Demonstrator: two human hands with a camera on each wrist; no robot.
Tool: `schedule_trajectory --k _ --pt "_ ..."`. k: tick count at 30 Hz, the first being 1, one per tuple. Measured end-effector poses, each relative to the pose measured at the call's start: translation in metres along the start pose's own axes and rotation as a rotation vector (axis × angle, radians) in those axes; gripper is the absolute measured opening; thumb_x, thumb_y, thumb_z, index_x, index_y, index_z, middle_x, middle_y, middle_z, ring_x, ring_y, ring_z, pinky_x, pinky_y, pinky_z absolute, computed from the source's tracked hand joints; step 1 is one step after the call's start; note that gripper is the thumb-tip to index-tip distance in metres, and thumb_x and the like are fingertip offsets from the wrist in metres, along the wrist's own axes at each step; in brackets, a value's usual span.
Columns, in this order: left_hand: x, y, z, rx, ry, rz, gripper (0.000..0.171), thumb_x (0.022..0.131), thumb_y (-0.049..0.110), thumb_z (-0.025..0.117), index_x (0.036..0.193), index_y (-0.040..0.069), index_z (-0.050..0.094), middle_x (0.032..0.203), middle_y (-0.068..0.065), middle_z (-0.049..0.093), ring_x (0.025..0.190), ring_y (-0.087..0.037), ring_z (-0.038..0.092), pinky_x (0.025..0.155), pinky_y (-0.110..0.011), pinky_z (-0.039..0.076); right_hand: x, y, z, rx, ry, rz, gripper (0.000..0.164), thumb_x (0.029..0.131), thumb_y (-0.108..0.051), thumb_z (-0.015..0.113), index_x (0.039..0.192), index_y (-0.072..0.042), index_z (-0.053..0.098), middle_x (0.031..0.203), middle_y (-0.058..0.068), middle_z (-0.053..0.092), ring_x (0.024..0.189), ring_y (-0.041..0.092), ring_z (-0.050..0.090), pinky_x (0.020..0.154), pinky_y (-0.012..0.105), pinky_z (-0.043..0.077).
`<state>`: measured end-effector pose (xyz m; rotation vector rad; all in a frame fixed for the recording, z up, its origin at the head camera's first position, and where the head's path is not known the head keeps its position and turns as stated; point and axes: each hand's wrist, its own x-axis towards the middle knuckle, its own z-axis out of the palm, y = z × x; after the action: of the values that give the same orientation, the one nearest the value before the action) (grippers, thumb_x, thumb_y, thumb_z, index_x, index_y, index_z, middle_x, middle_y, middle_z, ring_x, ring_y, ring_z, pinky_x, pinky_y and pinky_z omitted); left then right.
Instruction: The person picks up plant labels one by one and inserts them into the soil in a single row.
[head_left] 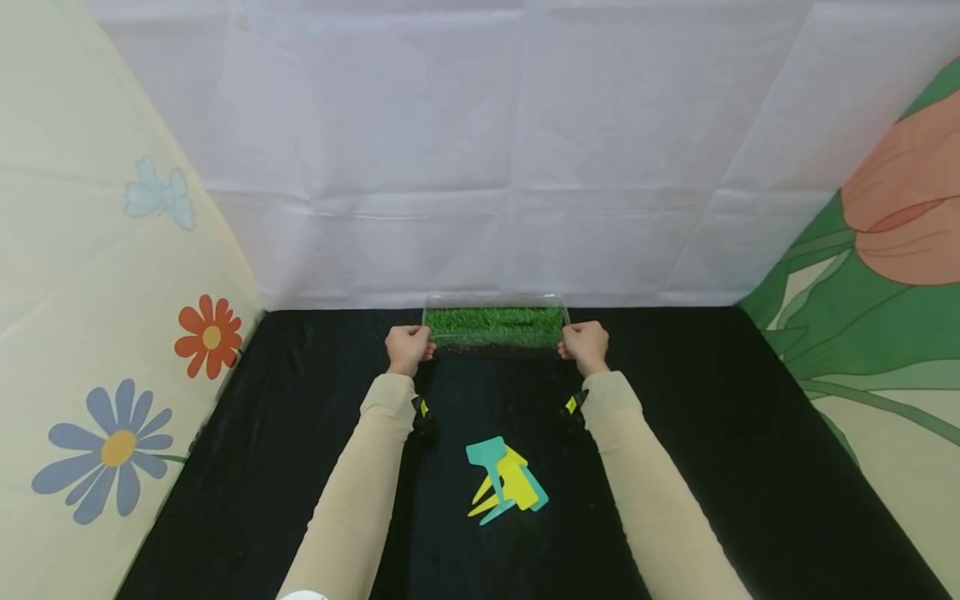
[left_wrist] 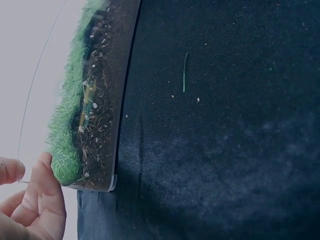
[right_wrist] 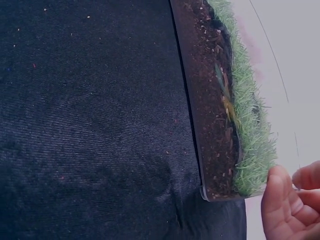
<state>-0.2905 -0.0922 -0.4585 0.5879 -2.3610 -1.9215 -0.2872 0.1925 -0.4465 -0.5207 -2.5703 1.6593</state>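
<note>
A clear plastic planter box (head_left: 497, 342) stands at the far edge of the black cloth, against the white backdrop. Green grass turf (head_left: 495, 319) covers the dark soil (left_wrist: 101, 135), which shows through the wall. My left hand (head_left: 408, 346) pinches the rim at the box's left end between thumb and fingers. At the opposite end, my right hand (head_left: 587, 343) grips the rim the same way. In the right wrist view, small teal and yellow pieces (right_wrist: 227, 106) show against the soil. Nearer to me lies a loose pile of teal and yellow T-shaped plant labels (head_left: 513, 479), between my forearms.
Black cloth (head_left: 690, 433) covers the table. A white sheet (head_left: 480, 167) rises behind it, with flower-printed panels (head_left: 120, 333) on both sides. Crumbs and a green blade (left_wrist: 185, 72) lie on the cloth near the box.
</note>
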Motion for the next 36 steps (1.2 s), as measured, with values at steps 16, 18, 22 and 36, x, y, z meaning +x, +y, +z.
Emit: schedule_trajectory --k 16,18,22,36 --pt "-0.008 -0.008 -0.003 -0.021 -0.007 0.053 0.029 0.086 0.008 0.051 0.108 -0.005 0.063 0.07 -0.014 0.065 0.048 -0.01 0.057 0.047 -0.023 0.049 -0.008 0.003 -0.002 0.005 0.002 -0.037 0.029 0.084 -0.005 0.045 0.096 0.011 0.065 0.053 0.001 0.056 0.041 0.005 0.053 0.061 0.04 0.053" --pt "-0.009 -0.009 -0.003 -0.025 -0.006 0.053 0.029 0.085 0.008 0.051 0.108 -0.005 0.064 0.069 -0.014 0.065 0.048 -0.009 0.057 0.047 -0.023 0.049 -0.009 0.003 -0.002 0.012 0.008 -0.037 0.029 0.083 -0.005 0.045 0.096 0.012 0.065 0.052 0.001 0.056 0.04 0.005 0.053 0.06 0.04 0.053" --pt "-0.01 -0.01 -0.003 -0.027 -0.005 0.049 0.028 0.084 0.007 0.051 0.106 -0.004 0.065 0.068 -0.013 0.065 0.047 -0.01 0.057 0.047 -0.024 0.049 -0.011 0.005 -0.003 0.016 0.01 -0.043 0.03 0.083 -0.004 0.044 0.097 0.013 0.064 0.052 0.001 0.056 0.039 0.005 0.052 0.058 0.039 0.053" --pt "-0.018 -0.017 -0.004 -0.036 0.006 0.075 0.026 0.084 0.008 0.052 0.102 -0.004 0.066 0.065 -0.012 0.064 0.048 -0.011 0.057 0.047 -0.024 0.049 -0.017 0.012 -0.004 0.037 0.009 -0.064 0.028 0.083 -0.004 0.046 0.098 0.012 0.065 0.053 0.002 0.057 0.04 0.005 0.053 0.057 0.039 0.053"
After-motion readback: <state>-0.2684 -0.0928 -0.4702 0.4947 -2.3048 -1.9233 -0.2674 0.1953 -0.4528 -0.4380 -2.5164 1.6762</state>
